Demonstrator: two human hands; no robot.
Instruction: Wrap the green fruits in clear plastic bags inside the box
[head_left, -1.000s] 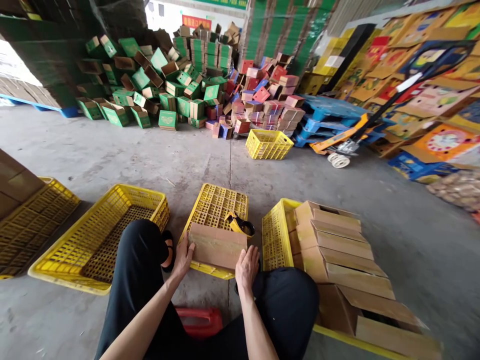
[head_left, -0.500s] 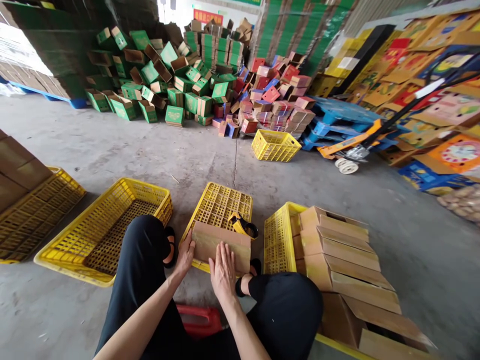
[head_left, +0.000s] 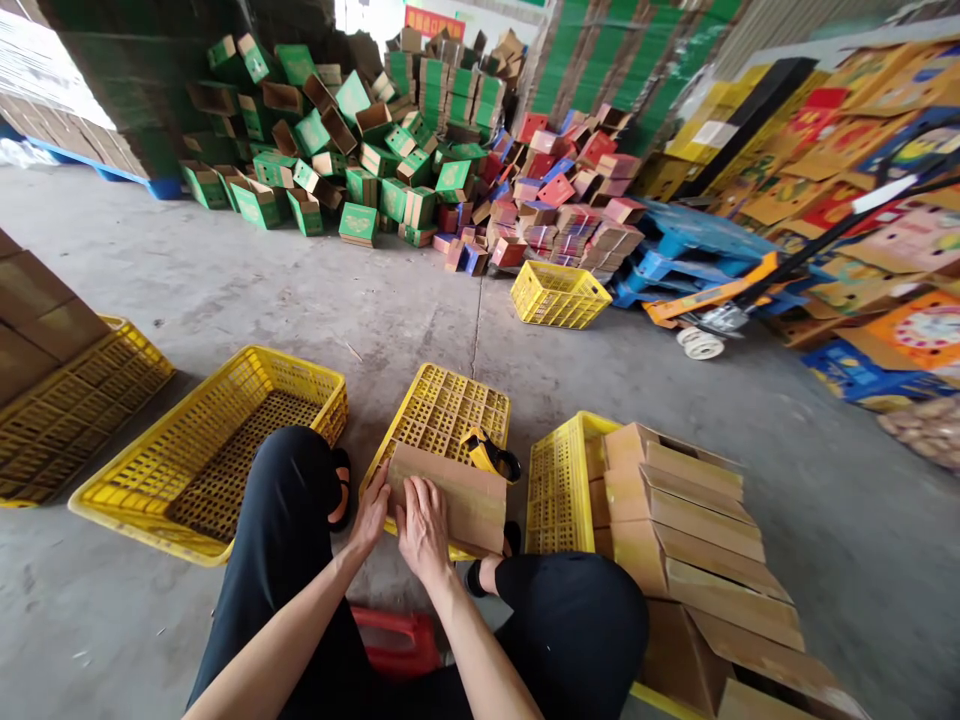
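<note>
A closed brown cardboard box [head_left: 476,500] lies on an upturned yellow plastic crate [head_left: 450,395] between my knees. At its left end, my left hand [head_left: 371,515] holds the box by the edge. My right hand [head_left: 424,528] lies on the top face near that end, fingers stretched out and slightly bent. Just behind the box, a yellow and black tape dispenser [head_left: 489,455] rests on the crate. Clear tape seems to run along the top of the box. The underside of the box is hidden.
On the right, a yellow crate [head_left: 555,490] holds several cardboard boxes with raised flaps [head_left: 705,500]. To the left are an open yellow crate [head_left: 225,460] and one with boxes [head_left: 90,390]. Farther off are a small crate [head_left: 559,295], a pallet jack [head_left: 712,310] and piled green cartons [head_left: 360,220].
My right hand has slid left along the box top, closer to my left hand. My left hand keeps its place at the left end. The view has shifted slightly.
</note>
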